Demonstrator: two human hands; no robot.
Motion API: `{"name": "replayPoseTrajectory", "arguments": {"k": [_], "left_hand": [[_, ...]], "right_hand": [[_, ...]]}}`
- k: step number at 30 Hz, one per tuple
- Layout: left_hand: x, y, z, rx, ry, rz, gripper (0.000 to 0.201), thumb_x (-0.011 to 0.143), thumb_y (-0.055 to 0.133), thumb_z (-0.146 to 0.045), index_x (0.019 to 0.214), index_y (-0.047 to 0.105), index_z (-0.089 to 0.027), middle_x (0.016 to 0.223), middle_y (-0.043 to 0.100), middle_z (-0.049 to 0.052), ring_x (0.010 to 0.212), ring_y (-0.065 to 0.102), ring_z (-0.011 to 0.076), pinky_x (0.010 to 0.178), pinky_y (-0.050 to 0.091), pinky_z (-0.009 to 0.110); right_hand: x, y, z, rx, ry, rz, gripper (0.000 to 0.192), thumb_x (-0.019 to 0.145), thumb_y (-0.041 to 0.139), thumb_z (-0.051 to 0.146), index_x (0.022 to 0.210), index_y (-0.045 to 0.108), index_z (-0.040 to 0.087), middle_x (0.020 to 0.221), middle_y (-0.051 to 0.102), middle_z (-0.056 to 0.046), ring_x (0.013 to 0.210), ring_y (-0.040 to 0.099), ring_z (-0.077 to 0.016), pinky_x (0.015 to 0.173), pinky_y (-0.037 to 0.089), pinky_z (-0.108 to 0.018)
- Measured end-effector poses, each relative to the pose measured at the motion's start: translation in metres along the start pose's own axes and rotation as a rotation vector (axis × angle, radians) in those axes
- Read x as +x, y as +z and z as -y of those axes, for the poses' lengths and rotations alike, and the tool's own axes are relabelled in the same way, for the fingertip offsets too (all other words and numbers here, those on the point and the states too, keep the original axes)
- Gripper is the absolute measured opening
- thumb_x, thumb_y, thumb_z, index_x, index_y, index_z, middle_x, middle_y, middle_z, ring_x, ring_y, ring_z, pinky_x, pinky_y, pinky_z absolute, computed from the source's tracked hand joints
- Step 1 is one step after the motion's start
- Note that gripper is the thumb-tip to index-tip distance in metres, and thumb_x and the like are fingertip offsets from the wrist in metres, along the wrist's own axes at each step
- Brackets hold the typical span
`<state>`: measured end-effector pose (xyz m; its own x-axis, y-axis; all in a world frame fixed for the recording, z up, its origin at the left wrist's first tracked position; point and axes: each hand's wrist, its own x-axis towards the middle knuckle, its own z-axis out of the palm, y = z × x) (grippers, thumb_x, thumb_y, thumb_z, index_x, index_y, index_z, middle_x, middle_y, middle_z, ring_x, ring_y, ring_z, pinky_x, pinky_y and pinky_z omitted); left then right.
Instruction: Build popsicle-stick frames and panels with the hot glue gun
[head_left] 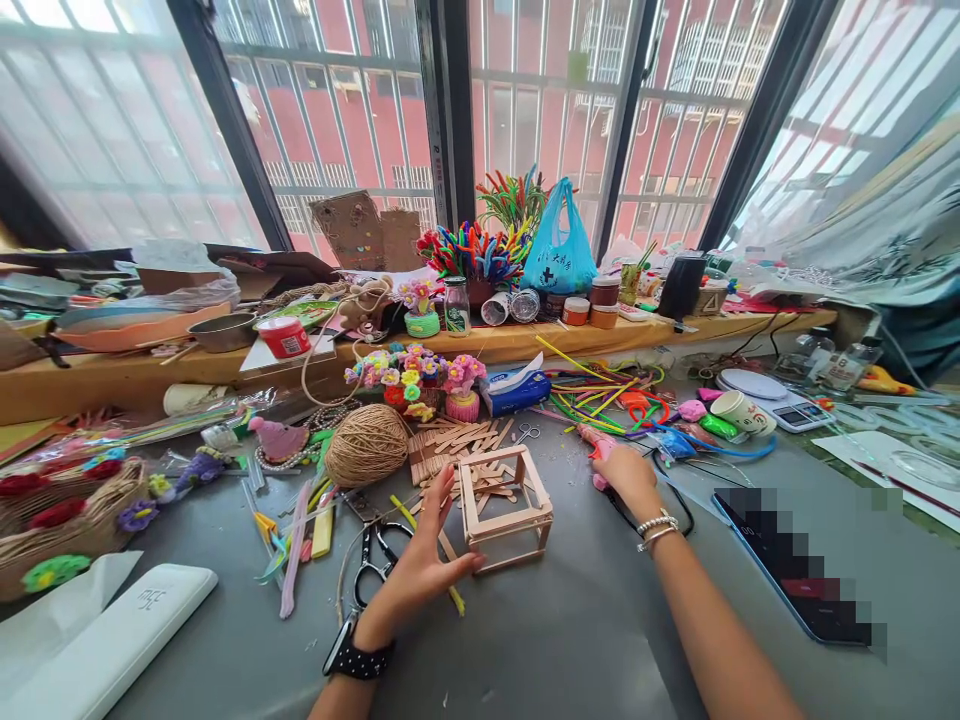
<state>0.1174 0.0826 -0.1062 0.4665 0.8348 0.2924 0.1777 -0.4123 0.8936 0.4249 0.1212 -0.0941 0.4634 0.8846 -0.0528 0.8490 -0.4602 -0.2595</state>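
Note:
A small box frame of popsicle sticks (pixel 506 522) stands on the grey table before me. At its left side is my left hand (pixel 424 550), fingers spread and holding nothing; the thumb tip is at the frame's lower left corner, and whether it touches I cannot tell. To the right of the frame, my right hand (pixel 628 478) is closed round a pink glue gun (pixel 596 440) with a black cord, its nose towards the back of the table. Loose popsicle sticks (pixel 469 437) lie heaped behind the frame. Black-handled scissors (pixel 367 575) lie partly behind my left hand.
A twine ball (pixel 367 445) sits behind my left hand. Small scissors (pixel 527 432) lie behind the frame. A phone (pixel 795 570) is right of my right arm, a white power bank (pixel 142 640) at front left. Pipe cleaners (pixel 600 390) and a kitchen scale (pixel 791 412) are farther back.

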Motion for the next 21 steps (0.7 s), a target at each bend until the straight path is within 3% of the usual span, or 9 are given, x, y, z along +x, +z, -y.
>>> {"name": "replayPoseTrajectory", "arguments": {"k": [7, 13, 21], "left_hand": [[0.0, 0.001, 0.001, -0.001, 0.012, 0.007, 0.092, 0.069, 0.063, -0.039, 0.134, 0.0, -0.029, 0.143, 0.004, 0.007, 0.13, 0.01, 0.0255, 0.105, 0.014, 0.042], [0.0, -0.001, 0.002, 0.004, 0.02, 0.001, 0.092, 0.068, 0.064, -0.038, 0.134, 0.001, -0.029, 0.143, 0.006, 0.007, 0.13, 0.01, 0.026, 0.105, 0.014, 0.043], [0.0, 0.0, -0.001, 0.038, -0.03, 0.027, 0.096, 0.068, 0.064, -0.04, 0.135, -0.004, -0.027, 0.143, 0.006, 0.007, 0.13, 0.008, 0.0263, 0.105, 0.013, 0.043]], "right_hand": [[-0.023, -0.003, -0.012, 0.312, -0.043, 0.053, 0.019, 0.063, 0.052, 0.034, 0.064, 0.06, 0.017, 0.06, 0.064, -0.006, 0.065, 0.061, -0.022, 0.051, 0.038, -0.025], [-0.042, -0.005, -0.009, 0.715, -0.1, 0.142, 0.032, 0.067, 0.047, 0.037, 0.091, 0.05, 0.015, 0.075, 0.063, -0.005, 0.061, 0.061, -0.0158, 0.049, 0.044, -0.023], [-0.059, -0.028, -0.003, 1.126, -0.147, 0.288, 0.038, 0.06, 0.057, 0.038, 0.089, 0.05, 0.016, 0.077, 0.059, -0.003, 0.057, 0.056, -0.0106, 0.049, 0.043, -0.021]]}}
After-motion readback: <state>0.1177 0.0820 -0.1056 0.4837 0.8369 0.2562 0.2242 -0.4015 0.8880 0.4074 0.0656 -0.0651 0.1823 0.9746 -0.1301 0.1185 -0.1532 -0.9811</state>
